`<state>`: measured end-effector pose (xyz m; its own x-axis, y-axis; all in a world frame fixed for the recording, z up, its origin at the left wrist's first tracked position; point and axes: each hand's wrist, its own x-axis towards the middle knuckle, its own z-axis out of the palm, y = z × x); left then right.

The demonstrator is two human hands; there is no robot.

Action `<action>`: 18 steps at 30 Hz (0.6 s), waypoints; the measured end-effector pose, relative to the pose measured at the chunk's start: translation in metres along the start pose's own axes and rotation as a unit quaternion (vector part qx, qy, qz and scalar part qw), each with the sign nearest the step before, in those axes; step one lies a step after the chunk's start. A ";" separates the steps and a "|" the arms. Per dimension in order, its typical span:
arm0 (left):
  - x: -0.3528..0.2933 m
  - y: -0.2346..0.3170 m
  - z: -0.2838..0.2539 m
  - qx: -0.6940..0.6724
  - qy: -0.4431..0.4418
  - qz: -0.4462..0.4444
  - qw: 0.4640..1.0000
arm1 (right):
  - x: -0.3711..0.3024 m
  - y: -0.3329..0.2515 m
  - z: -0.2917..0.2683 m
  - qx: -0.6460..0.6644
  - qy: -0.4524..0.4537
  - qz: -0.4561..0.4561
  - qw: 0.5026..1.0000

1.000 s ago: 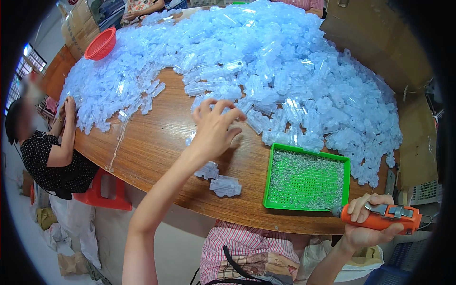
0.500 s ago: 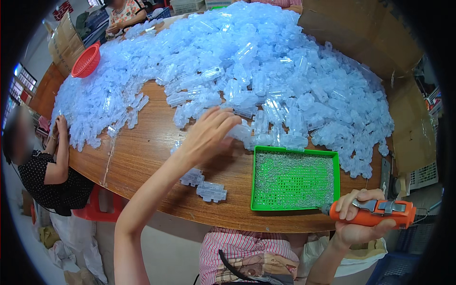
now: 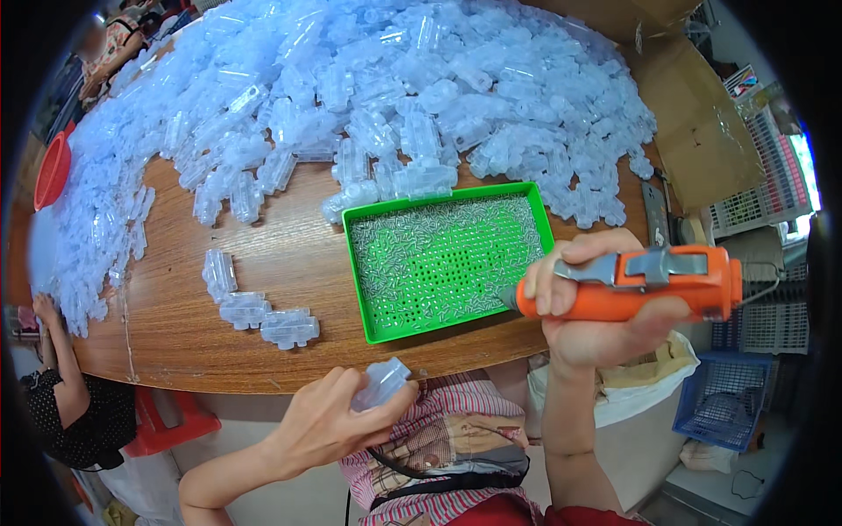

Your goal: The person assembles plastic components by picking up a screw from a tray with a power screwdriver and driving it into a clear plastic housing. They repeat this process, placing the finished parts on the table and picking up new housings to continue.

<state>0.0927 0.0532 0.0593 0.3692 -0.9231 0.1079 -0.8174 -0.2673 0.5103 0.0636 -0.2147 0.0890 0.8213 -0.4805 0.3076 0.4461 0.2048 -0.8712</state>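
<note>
My left hand [image 3: 320, 416] is closed around a clear plastic housing piece [image 3: 383, 383], held near the table's front edge. My right hand [image 3: 574, 346] grips an orange electric screwdriver [image 3: 605, 302], whose nose points left over the right side of a green tray [image 3: 430, 329]. Small silver screws [image 3: 386, 250] are scattered across the tray's perforated bottom. Whether the screwdriver's bit touches any screw, I cannot tell. Three similar clear pieces [image 3: 289, 328] lie in a curved row on the wood, left of the tray.
A large heap of clear plastic pieces [image 3: 421, 79] covers the far part of the wooden table [image 3: 175, 307]. Cardboard [image 3: 702, 123] stands at the right. A red basket [image 3: 54, 171] sits at far left, where a co-worker's arm [image 3: 61, 355] reaches the heap. Blue crate [image 3: 724, 399] stands below right.
My left hand has come back from the heap toward me, now with a clear piece in it. The screwdriver has moved to the tray's right side. The whole view has shifted.
</note>
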 end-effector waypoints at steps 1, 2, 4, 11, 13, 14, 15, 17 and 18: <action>-0.001 0.001 0.010 -0.003 -0.002 -0.001 1.000 | 0.000 0.005 0.001 -0.015 0.001 0.001 1.000; -0.003 0.004 0.022 0.050 0.000 -0.061 0.997 | 0.000 0.012 0.001 -0.009 -0.001 0.004 1.000; -0.004 0.011 0.039 0.132 -0.004 -0.147 0.980 | -0.001 0.023 -0.003 0.019 -0.017 0.010 1.000; 0.009 0.027 0.029 0.021 -0.049 -0.220 0.974 | -0.003 0.046 0.000 -0.007 -0.042 0.047 0.998; 0.010 0.021 0.015 0.054 -0.082 -0.192 0.976 | -0.004 0.050 0.002 -0.013 -0.037 0.049 0.998; 0.010 0.016 0.009 0.087 -0.113 -0.157 0.977 | -0.003 0.051 0.002 -0.024 -0.031 0.046 0.998; 0.011 0.012 0.005 0.075 -0.111 -0.143 0.981 | -0.003 0.052 0.002 -0.025 -0.031 0.048 0.998; 0.012 -0.001 0.004 0.084 -0.094 -0.111 0.986 | -0.003 0.053 0.003 -0.042 -0.013 0.036 0.998; 0.012 -0.005 0.005 0.094 -0.076 -0.078 0.990 | -0.002 0.054 0.002 -0.041 -0.014 0.038 0.998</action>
<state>0.0994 0.0425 0.0538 0.4391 -0.8932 -0.0963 -0.8288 -0.4442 0.3404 0.0866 -0.2005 0.0418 0.8618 -0.4416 0.2494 0.3525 0.1680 -0.9206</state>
